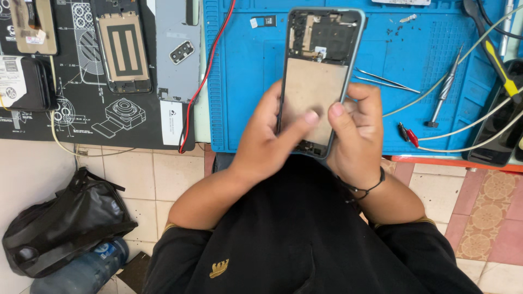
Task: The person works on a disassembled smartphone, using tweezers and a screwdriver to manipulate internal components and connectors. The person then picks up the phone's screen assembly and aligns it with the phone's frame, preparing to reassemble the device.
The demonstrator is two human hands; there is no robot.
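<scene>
I hold an opened smartphone [318,65] upright over the blue work mat [245,87], its back cover off. A tan battery plate fills its middle and a dark circuit board sits at its top. My left hand [267,144] grips the phone's left edge, thumb pressed on the lower part of the tan plate. My right hand [357,139] clasps the right edge, its thumb tip touching the same plate beside the left thumb. A dark cord bracelet circles my right wrist.
Tweezers [384,80] and a screwdriver [444,90] lie on the blue mat to the right, with red clip leads [408,134] and pale cables. A black mat [81,81] at left carries other phone parts and a grey back cover [177,49]. A black bag [60,223] and water bottle rest on the tiled floor.
</scene>
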